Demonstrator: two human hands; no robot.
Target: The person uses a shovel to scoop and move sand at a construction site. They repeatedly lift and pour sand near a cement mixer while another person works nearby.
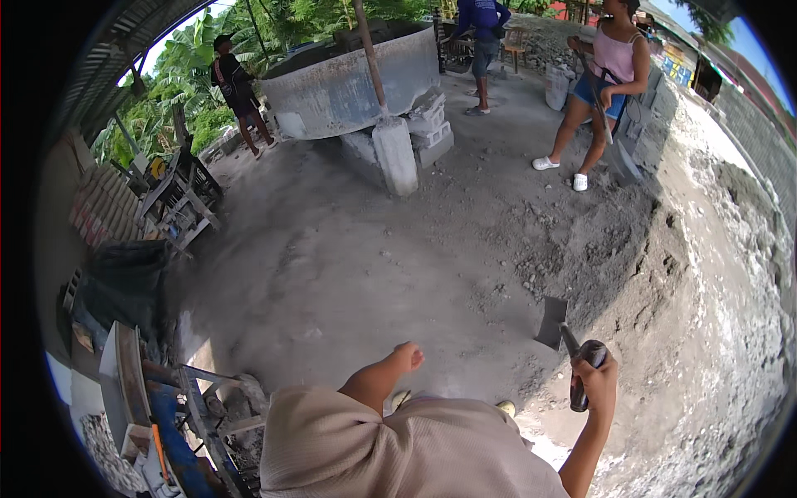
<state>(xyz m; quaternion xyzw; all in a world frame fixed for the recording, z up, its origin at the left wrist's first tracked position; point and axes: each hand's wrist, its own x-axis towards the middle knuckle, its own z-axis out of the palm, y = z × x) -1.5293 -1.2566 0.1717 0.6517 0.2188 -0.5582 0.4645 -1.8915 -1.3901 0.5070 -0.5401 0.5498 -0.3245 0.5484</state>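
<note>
Right there at the lower right, the right hand point(599, 383) is wrapped around the dark handle point(592, 352) of a grey, flat-bladed metal shovel point(551, 324), blade below the rough grey gravel heap point(610, 245). Lower centre, the left hand point(408, 356) hangs half-curled; I can't tell whether it's fully clenched.

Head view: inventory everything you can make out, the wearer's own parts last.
Flat-bladed metal shovel: 1, grey, lower right
Co-workers: 3, pink, blue and dark tops, along top
Long-handled metal shovel: 1, grey, with pink-topped worker
Big round metal basin: 1, grey, top centre
Squat concrete post: 1, grey, before basin
Rough gravel heap: 1, grey, right
Crumpled sheet: 1, dark green, left
Slim handle: 1, orange, lower left
Ribbed shirt: 1, beige, bottom
Left hand: 1, bare, lower middle
Right hand: 1, bare, on flat-bladed shovel
</note>
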